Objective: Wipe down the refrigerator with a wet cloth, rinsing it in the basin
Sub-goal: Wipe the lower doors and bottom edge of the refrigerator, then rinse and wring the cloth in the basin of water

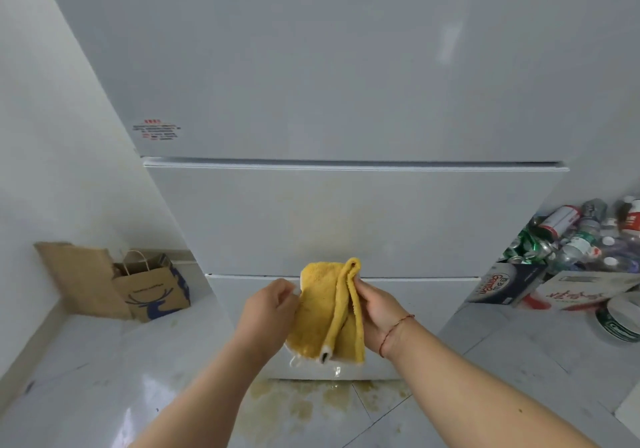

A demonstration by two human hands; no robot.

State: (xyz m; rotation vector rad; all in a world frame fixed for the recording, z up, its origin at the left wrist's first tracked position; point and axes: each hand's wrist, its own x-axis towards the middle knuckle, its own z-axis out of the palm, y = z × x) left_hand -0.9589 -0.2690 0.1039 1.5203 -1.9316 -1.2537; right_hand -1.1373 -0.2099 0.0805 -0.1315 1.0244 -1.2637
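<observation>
Both hands, left hand and right hand, pinch a seemingly damp yellow cloth before the refrigerator.

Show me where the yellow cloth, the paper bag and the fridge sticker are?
yellow cloth (322, 305), head view, its flat middle.
paper bag (152, 290), head view, its printed front.
fridge sticker (157, 131), head view, its red text.

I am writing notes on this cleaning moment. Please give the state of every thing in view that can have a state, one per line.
yellow cloth: hanging, partly folded, held by both hands
left hand: pinches the cloth's left edge
right hand: grips the cloth's folded right edge
refrigerator: doors closed, yellowish stains on front
floor: yellowish stains before the refrigerator
paper bag: upright, open
</observation>
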